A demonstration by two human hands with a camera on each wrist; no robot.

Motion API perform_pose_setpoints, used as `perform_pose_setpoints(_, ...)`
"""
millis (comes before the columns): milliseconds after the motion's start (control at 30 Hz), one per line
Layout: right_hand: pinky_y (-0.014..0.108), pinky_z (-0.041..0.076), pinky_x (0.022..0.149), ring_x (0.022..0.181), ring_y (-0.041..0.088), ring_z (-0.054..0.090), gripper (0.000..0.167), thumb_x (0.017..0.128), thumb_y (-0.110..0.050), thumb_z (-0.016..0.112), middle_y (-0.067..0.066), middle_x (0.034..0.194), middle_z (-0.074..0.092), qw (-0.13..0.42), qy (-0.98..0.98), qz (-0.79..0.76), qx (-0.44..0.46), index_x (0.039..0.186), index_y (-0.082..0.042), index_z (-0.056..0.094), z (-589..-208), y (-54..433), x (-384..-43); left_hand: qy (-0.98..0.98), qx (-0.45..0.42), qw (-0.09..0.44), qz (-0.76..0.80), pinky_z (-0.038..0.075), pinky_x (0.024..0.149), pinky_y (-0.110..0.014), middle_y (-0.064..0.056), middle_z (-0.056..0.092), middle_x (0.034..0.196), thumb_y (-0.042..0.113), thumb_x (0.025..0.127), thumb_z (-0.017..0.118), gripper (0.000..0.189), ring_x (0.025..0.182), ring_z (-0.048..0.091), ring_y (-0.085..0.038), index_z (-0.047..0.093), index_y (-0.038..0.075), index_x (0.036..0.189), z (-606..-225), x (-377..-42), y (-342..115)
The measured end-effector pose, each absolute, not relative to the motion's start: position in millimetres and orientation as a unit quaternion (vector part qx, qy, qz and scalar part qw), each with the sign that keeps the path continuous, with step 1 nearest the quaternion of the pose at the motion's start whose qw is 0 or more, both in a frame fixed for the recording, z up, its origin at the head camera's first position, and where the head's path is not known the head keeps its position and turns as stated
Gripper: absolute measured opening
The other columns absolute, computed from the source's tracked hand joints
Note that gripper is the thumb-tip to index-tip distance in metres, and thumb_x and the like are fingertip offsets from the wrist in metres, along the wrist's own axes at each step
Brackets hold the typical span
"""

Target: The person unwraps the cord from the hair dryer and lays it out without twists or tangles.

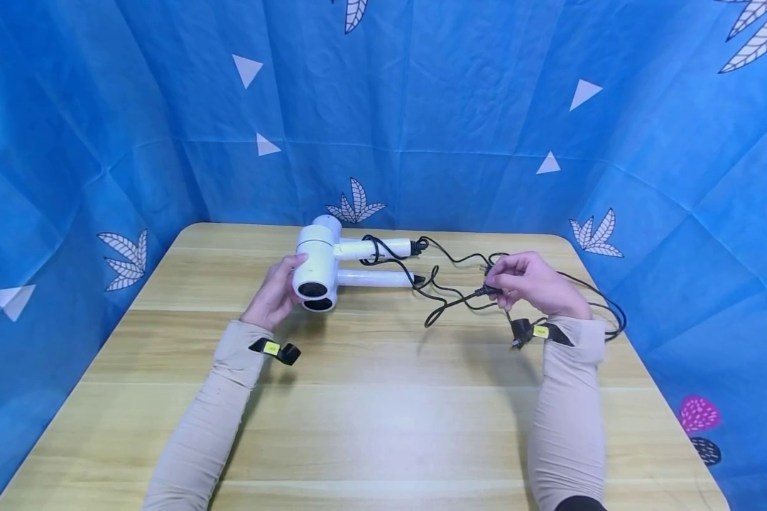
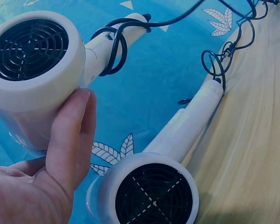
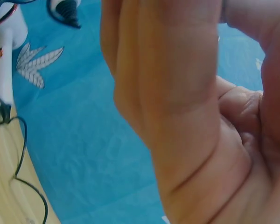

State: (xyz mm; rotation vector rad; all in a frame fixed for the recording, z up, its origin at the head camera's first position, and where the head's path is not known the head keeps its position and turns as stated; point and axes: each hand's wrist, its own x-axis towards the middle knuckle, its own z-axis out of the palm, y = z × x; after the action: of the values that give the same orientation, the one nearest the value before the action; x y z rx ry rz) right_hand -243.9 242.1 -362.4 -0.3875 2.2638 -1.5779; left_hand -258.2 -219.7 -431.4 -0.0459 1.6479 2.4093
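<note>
My left hand (image 1: 275, 292) grips the barrel of a white hair dryer (image 1: 314, 259), thumb and fingers around it. In the left wrist view, this hair dryer (image 2: 42, 88) is raised, its black grille facing the camera and a black cord (image 2: 121, 51) looped around its handle. Just below it, a second white hair dryer (image 1: 377, 278) lies on the table, its grille (image 2: 154, 200) also visible. On the right, my right hand (image 1: 537, 284) pinches the black cord near what looks like its plug (image 1: 488, 290). The right wrist view shows curled fingers (image 3: 177, 93), but hides what they pinch.
A black plug (image 1: 520, 332) hangs or lies beside the right wrist. More black cord (image 1: 616, 312) curves behind that wrist toward the table's right edge. The wooden table (image 1: 383, 426) is bounded by a blue patterned curtain (image 1: 383, 106) at the back and sides.
</note>
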Motion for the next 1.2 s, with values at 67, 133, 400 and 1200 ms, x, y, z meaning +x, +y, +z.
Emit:
perform_pose_setpoints(67,0.030,0.064,0.065,0.063,0.012,0.067,0.020,0.100,-0.003,0.057,0.005,0.080,0.074,0.175,0.806,-0.551,-0.125,0.109,0.014,0.063,-363,241,-246,0.563,-0.016,0.111,0.819,0.063,0.071,-0.023,0.004,0.073,0.095,0.028,0.105,0.052,0.024,0.083,0.074,-0.008,0.051,0.011,0.121,-431,-258,-219)
perform_pose_setpoints(133,0.031,0.065,0.066,0.064,0.012,0.068,0.022,0.100,-0.003,0.056,0.006,0.080,0.074,0.173,0.808,-0.551,-0.114,0.110,0.015,0.062,-364,240,-247,0.567,-0.015,0.112,0.816,0.063,0.071,-0.023,0.004,0.073,0.096,0.029,0.105,0.051,0.025,0.083,0.074,-0.008,0.050,0.010,0.122,-431,-258,-219)
perform_pose_setpoints(400,0.026,0.065,0.066,0.064,0.009,0.068,0.020,0.100,-0.003,0.056,0.002,0.080,0.074,0.137,0.794,-0.589,-0.060,0.111,0.013,0.061,-369,239,-252,0.572,-0.008,0.119,0.812,0.062,0.070,-0.021,0.005,0.072,0.094,0.029,0.103,0.050,0.027,0.083,0.073,-0.007,0.049,0.009,0.122,-431,-258,-219)
perform_pose_setpoints(1200,0.022,0.064,0.068,0.064,0.008,0.073,0.013,0.100,-0.003,0.059,0.002,0.082,0.078,0.046,0.709,-0.704,-0.011,0.094,-0.004,0.070,-375,239,-260,0.590,0.007,0.137,0.796,0.058,0.064,-0.019,0.006,0.073,0.093,0.031,0.102,0.051,0.025,0.081,0.070,-0.006,0.053,0.012,0.117,-434,-256,-216)
